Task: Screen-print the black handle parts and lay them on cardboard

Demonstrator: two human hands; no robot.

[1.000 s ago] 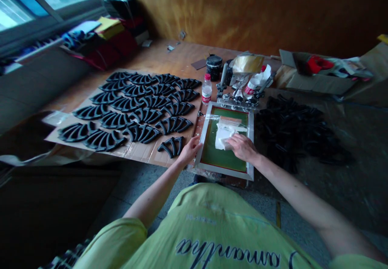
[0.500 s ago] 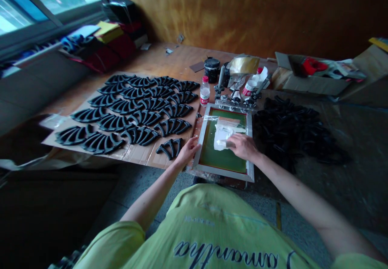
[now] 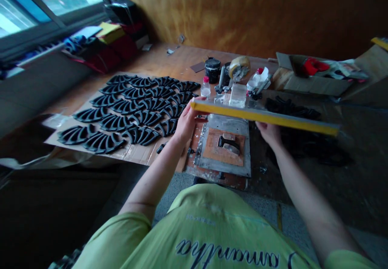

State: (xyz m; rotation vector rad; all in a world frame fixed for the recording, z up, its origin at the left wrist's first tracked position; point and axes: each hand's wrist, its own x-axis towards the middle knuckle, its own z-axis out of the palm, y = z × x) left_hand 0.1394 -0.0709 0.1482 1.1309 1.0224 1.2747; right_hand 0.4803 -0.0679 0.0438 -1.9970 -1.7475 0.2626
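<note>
Steadiness matters most here — the left hand [image 3: 185, 124] grasps the flat, yellow-edged metal frame [image 3: 266, 118] clear of the curved, black, plastic-looking piece [image 3: 230, 142] — while the right hand's [image 3: 270, 133] grip is unclear.

i read "amantha" in dark script [image 3: 227, 255], inverted, on my yellow-green shirt [image 3: 218, 200]; its initial letter is incomplete, the smaller line [image 3: 200, 219] illegible.
</note>
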